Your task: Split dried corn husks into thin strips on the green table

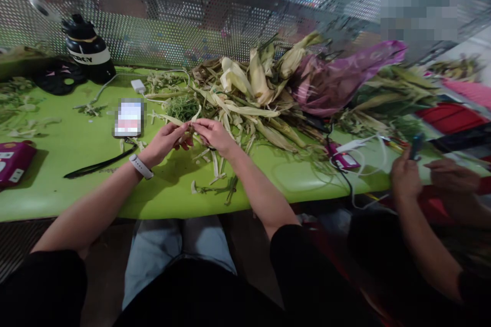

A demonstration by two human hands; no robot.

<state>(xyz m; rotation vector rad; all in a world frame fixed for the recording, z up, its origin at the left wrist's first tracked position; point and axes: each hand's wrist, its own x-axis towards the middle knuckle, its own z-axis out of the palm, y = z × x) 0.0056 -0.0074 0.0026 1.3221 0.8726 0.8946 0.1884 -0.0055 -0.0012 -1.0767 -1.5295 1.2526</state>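
Note:
Above the green table, my left hand (169,139) and my right hand (214,135) meet with their fingertips pinched together. Both grip a pale strip of corn husk (173,120), whose ends stick out past the fingers. The part between the fingertips is hidden. Just behind my hands lies a tangle of thin green strands (182,108). A heap of dried corn husks (259,82) spreads from there to the right. Below my right hand, narrow husk scraps (216,166) and a small knotted green piece (229,190) rest on the table.
A phone (128,118), a black strap (99,166) and a purple box (16,163) lie leftward. A black bottle (89,51) stands behind them. Right of the heap are a purple bag (326,84), white cables (355,143) and another person's hands (406,176). Perforated metal backs the table.

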